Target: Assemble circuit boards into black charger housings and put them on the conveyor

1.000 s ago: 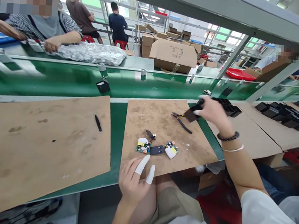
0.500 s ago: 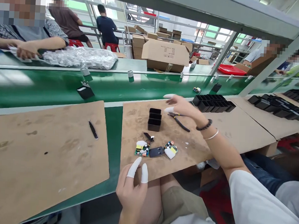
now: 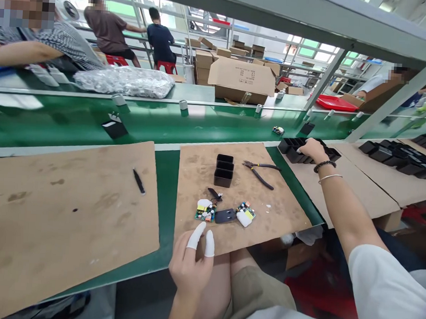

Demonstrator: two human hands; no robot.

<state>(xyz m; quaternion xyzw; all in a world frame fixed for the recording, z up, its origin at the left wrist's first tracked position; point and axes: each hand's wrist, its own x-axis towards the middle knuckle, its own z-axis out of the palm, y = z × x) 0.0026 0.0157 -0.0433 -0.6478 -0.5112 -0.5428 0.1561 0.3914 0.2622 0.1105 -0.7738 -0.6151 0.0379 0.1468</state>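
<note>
In the head view, at the right of the frame, we see the right hand [image 3: 313,149] upon the row of black cases [image 3: 294,156]. Its grip is partly hidden, so we cannot tell whether it pinches one. Three more cases [image 3: 223,179] stand one behind another near the centre of the frame, mouths upward. We judge each case to be light, stiff plastic, a little slippery outside; the best hold is probably across two opposite walls, near the rim.

The left hand [image 3: 191,269], at the lower centre, holds nothing: its grip, wearing white finger cots [image 3: 196,236], is slightly spread, just below the left board [image 3: 205,211]. This board and the right board [image 3: 244,214] seem fragile, so we would take them by the edges. Between them lies a flat black piece [image 3: 225,216]; higher, to the right, pliers [image 3: 262,179] with parted handles.

Stained cardboard [image 3: 285,207] covers much of the green desk [image 3: 168,200]. At the top of the frame we notice a carton [image 3: 243,74], a clear plastic bag [image 3: 127,81] and people [image 3: 161,38].
</note>
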